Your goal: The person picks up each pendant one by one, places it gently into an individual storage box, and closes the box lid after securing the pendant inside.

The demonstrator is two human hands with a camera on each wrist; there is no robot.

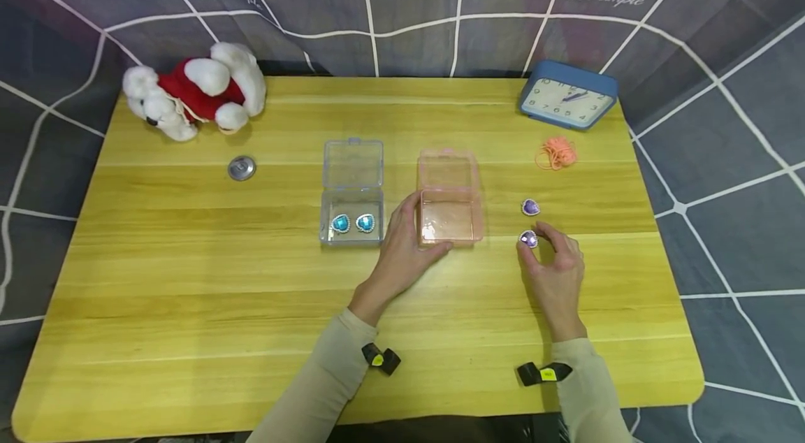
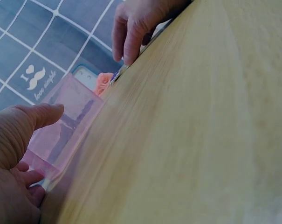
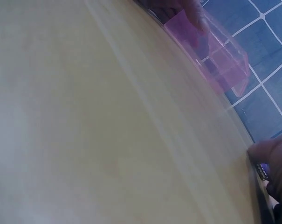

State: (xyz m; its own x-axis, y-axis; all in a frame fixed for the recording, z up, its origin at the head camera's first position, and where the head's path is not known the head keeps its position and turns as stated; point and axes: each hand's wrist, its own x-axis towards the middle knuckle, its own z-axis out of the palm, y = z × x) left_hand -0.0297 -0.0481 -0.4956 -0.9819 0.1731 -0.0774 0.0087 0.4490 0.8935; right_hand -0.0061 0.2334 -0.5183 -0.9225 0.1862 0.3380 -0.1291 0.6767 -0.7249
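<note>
Currently I see the right hand [image 1: 556, 267] with thumb and forefinger pinched on a purple gem [image 1: 528, 239], toward the counter's [image 1: 189, 303] right edge. Another purple gem [image 1: 531, 207] lies just beyond, nearer the far edge. On my feed the left hand [image 1: 402, 240] is partly curled round the left side of an open pink plastic box [image 1: 479, 230]. Just left, an open clear plastic box [image 1: 352, 242] holds two blue gems [image 1: 340, 223]. Coral string [image 1: 558, 152] and a blue clock [image 1: 568, 102] occupy the far right corner; a plush bear [image 1: 204, 90] lies at the far left.
</note>
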